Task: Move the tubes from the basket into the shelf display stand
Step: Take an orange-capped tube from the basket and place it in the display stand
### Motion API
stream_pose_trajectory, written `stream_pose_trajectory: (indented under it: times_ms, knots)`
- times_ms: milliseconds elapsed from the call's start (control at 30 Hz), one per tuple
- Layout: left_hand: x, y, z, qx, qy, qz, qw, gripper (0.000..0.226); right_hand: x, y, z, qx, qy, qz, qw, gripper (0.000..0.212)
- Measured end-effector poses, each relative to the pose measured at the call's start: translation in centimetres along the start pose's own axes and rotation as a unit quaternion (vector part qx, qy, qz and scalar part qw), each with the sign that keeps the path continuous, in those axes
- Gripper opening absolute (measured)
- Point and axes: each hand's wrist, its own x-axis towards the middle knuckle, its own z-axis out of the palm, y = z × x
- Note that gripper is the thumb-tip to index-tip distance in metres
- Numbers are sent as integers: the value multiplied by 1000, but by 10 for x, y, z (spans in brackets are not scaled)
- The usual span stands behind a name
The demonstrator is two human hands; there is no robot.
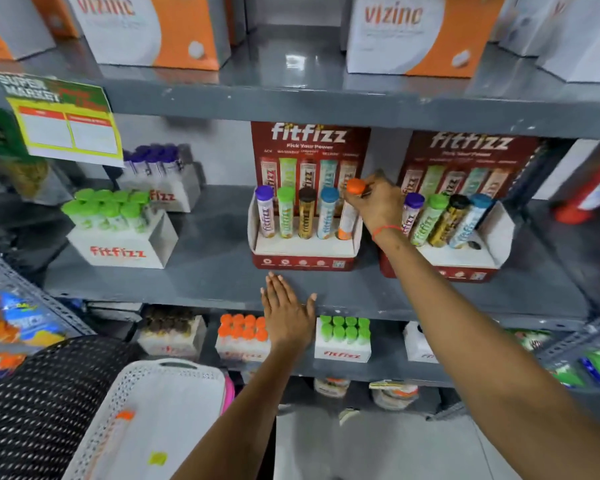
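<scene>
Head camera is showing the right hand (374, 202) pinching the orange cap of a slim, white-and-orange cylindrical plastic tube (349, 212) and seating it in the rightmost slot of the dark red cardboard display stand with the white slotted tray (303, 249); the tube is leaning slightly, its base at the tray. The left hand (286, 313) is lying flat and open, holding nothing, palm down on the front edge of the grey painted metal shelf (205, 271) just below that stand. Risk, as I judge it: the tube is tilting, so letting go before the base is sitting in its hole could be tipping it forward off the tray, or knocking the blue-capped tube (327, 213) touching-close on its left; the smooth glossy plastic and round shape would be rolling freely on the slick shelf. The light cardboard stand could also be sliding back under a push, which the left hand is not bracing. Left of the orange tube, purple-, green- and brown-capped tubes are standing upright in the same stand. To the right of the stand, a second matching red stand (465, 258) is holding four tubes with its end hole empty. Well below the stand, a white perforated plastic basket (174, 386) is holding one more orange-capped tube (113, 434), lying flat.
</scene>
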Motion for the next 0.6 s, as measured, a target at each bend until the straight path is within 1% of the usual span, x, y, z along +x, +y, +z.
stream_pose_trajectory:
  times_ms: [133, 300, 467, 600]
  knots:
    - [0, -2, -1, 11, -1, 5, 1000, 83, 3, 3, 6, -14, 11, -23, 1000, 44]
    - [-1, -1, -3, 15, -2, 6, 1000, 84, 3, 4, 4, -5, 4, -23, 1000, 44]
    - [-2, -2, -2, 36, -7, 7, 999, 83, 5, 2, 2, 28, -37, -18, 999, 42]
    - [-2, -2, -2, 37, -6, 5, 999, 84, 10, 6, 0, -8, -67, -19, 998, 45]
